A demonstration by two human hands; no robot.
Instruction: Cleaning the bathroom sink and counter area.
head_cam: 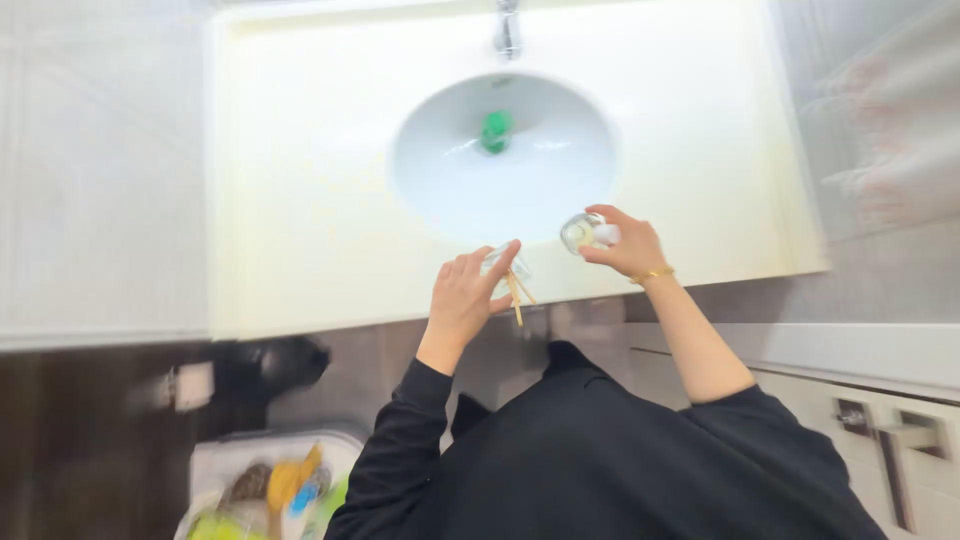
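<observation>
Holding glass items over the sink [420,190] edge.
L hand [462,300] grips a small clear jar [503,266] w/ sticks; R hand [630,248] pinches a glass jar [580,232]: prob. slick, breakable, best gripped round the body.

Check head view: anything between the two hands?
Nothing lies between the left hand, holding thin sticks, and the right hand, holding a small clear jar; only bare countertop edge.
</observation>
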